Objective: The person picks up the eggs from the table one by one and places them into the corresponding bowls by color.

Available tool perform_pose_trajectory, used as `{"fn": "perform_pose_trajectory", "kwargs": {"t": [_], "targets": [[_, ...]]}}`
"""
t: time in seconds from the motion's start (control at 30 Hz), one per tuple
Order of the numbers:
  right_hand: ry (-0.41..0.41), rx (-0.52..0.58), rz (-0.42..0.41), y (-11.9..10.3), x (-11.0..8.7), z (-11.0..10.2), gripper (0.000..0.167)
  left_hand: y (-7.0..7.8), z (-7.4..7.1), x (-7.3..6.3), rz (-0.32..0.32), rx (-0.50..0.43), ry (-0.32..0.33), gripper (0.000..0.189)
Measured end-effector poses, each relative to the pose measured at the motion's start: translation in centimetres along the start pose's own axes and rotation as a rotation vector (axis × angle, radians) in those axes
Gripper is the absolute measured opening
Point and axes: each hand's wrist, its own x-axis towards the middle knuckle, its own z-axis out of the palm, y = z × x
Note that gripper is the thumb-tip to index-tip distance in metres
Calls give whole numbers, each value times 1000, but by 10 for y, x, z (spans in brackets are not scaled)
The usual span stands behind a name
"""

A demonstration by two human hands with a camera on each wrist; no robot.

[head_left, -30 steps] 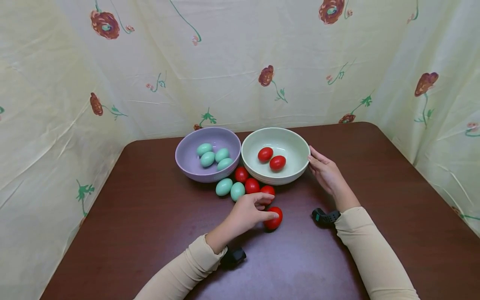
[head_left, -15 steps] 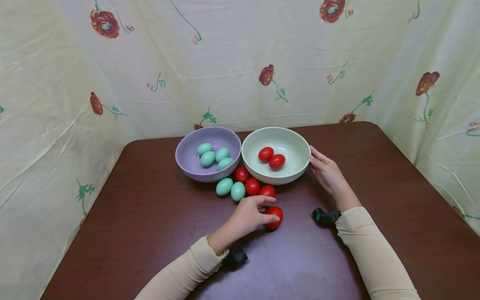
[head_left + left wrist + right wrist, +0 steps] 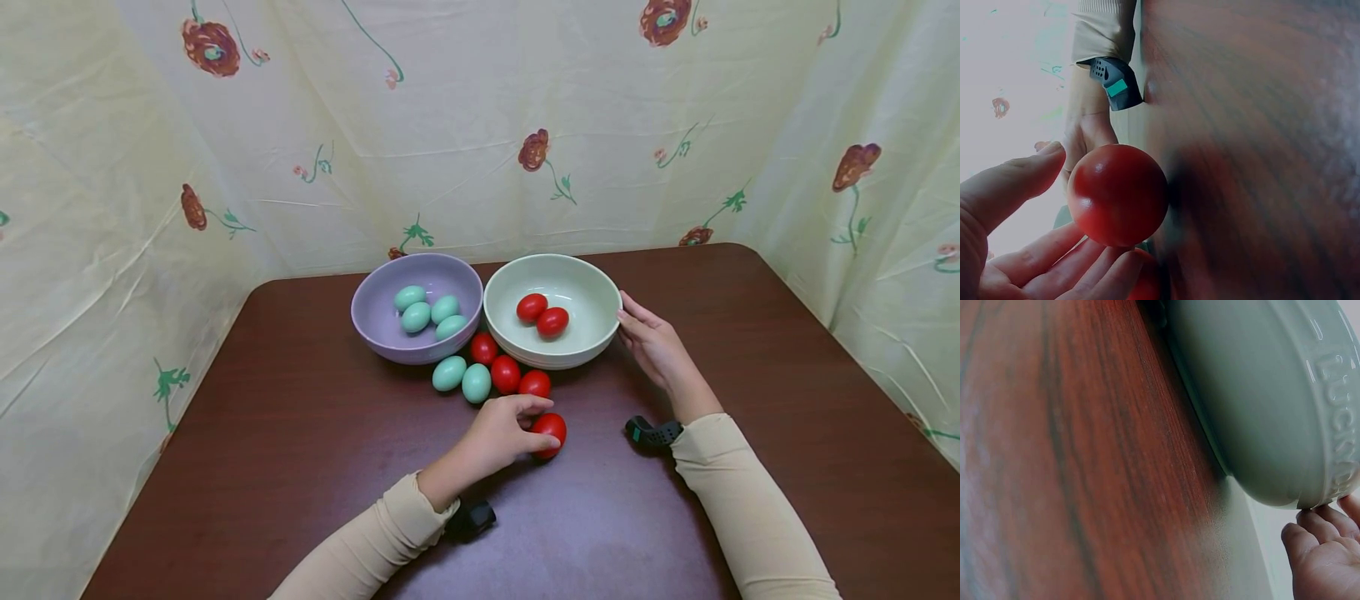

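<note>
My left hand (image 3: 498,433) reaches around a red egg (image 3: 550,434) on the table. Its thumb overlaps the egg in the head view. In the left wrist view the thumb stands a little apart from the egg (image 3: 1119,194), while the fingers (image 3: 1054,265) lie along its far side. At the pale green bowl (image 3: 551,357), my right hand (image 3: 660,354) rests its fingertips against the right wall. The right wrist view has these fingertips at the raised lettering on the bowl (image 3: 1254,412). Two red eggs (image 3: 532,308) lie inside that bowl.
Beside the green bowl stands a purple bowl (image 3: 375,329) with several mint eggs (image 3: 416,317) in it. In front of the bowls lie two loose mint eggs (image 3: 476,383) and three red eggs (image 3: 506,375). A floral curtain (image 3: 450,125) hangs behind the brown table (image 3: 322,433).
My left hand has shifted slightly toward the front and right at the red egg. Inside the green bowl, one red egg has rolled slightly toward the other. My right hand stays at the bowl.
</note>
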Motion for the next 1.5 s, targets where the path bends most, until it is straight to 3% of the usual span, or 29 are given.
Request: {"fn": "perform_pose_trajectory", "kwargs": {"t": [0.73, 1.5], "targets": [[1, -7, -3, 0, 1, 1, 66, -2, 4, 0, -6, 5, -16, 46], [-2, 1, -11, 1, 1, -1, 66, -4, 5, 1, -9, 70, -2, 44]]}}
